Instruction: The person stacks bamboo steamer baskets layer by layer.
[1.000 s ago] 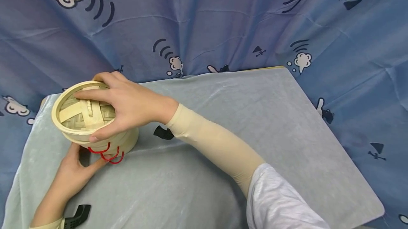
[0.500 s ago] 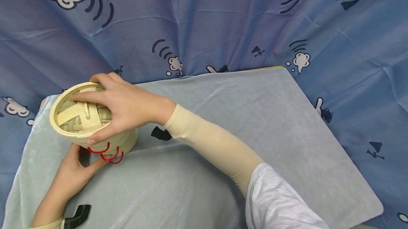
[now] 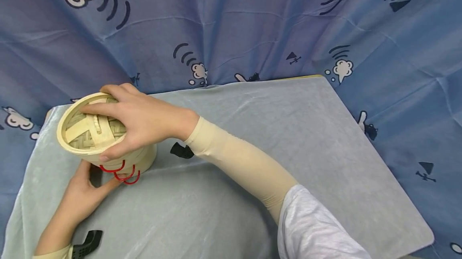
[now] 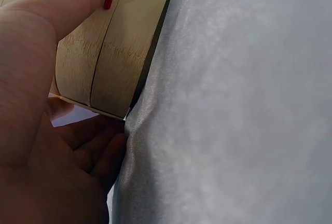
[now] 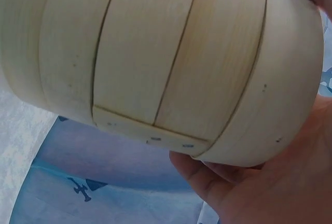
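A bamboo steamer stack [image 3: 146, 158] with a woven lid [image 3: 84, 140] stands at the left of the table. My right hand [image 3: 140, 118] grips the lid from above, thumb on its near rim and other fingers across the top and far rim. Low on the near left, my left hand [image 3: 81, 199] holds the steamer's side. In the left wrist view, its thumb presses the bamboo wall [image 4: 116, 63] and its fingers curl below. Red loops [image 3: 113, 170] hang on the near side. The right wrist view shows the bands [image 5: 140, 53] with my right hand [image 5: 275, 187] round the rim.
Grey velvety cloth [image 3: 231, 183] covers the table. A blue printed curtain [image 3: 245, 22] hangs along the back and right edges. A black device [image 3: 88, 243] sits at my left wrist, and another black piece [image 3: 182, 150] shows beneath my right wrist.
My right hand and the lid have shifted very slightly left since a second ago. My left hand keeps its place on the steamer.
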{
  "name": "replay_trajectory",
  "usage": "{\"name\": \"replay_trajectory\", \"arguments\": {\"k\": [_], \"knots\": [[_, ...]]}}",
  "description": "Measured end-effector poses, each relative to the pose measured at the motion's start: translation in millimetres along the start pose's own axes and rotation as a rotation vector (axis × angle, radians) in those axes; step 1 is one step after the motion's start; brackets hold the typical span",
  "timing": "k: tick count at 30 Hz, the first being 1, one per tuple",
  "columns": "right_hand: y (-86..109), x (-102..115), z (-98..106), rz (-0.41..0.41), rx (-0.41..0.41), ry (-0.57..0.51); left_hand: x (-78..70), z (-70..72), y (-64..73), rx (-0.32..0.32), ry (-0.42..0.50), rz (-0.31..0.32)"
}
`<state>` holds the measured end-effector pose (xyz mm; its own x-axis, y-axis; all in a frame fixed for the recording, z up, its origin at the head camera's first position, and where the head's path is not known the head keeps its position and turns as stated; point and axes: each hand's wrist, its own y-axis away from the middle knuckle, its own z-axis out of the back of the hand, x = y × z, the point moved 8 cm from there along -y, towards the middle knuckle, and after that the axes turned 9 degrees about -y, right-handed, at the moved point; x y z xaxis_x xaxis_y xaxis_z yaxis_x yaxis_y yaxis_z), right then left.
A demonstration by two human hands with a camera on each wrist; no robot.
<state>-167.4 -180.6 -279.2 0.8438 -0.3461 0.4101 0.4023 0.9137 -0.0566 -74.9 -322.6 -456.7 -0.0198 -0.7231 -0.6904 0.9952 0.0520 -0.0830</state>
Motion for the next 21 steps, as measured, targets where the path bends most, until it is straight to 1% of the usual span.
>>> {"name": "replay_trajectory", "arguments": {"k": [2, 5, 12, 21], "knots": [[-1.0, 0.8, -1.3, 0.009, 0.005, 0.005, 0.7, 0.3, -0.1, 0.001, -0.001, 0.003], [-1.6, 0.5, -2.5, 0.019, -0.01, 0.016, 0.1, 1.5, -0.9, -0.005, 0.009, -0.008], [1.0, -2.4, -2.2, 0.006, -0.028, 0.001, -5.2, 3.7, -2.9, -0.013, 0.025, -0.034], [1.4, -2.6, -4.8, 0.017, -0.028, -0.01, -3.5, 1.8, -1.5, -0.004, 0.015, -0.02]]}}
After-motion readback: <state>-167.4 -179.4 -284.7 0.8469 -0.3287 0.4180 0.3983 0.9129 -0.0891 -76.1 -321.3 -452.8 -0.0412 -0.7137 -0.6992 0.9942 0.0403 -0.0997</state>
